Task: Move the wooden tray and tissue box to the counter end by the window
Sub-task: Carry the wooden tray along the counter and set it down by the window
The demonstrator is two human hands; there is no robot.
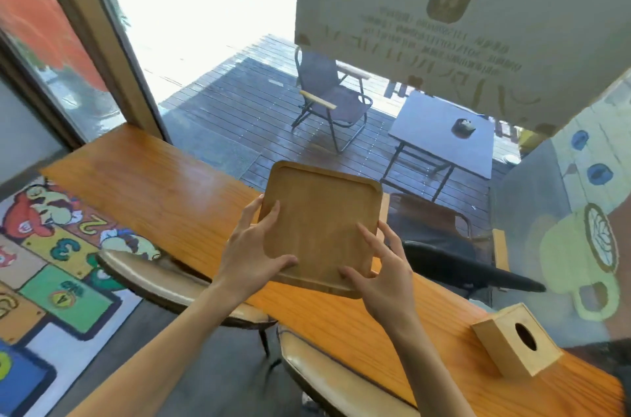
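A square wooden tray with a raised rim is held just above the orange wooden counter, near its middle. My left hand grips the tray's near-left corner, thumb on top. My right hand holds its near-right corner, fingers spread on the inside. The wooden tissue box, with an oval hole in its top, stands on the counter at the right, apart from both hands.
The counter runs along a large window, its far end at the left by the window frame. Two round cushioned stools stand under its near edge. A colourful mat covers the floor at left.
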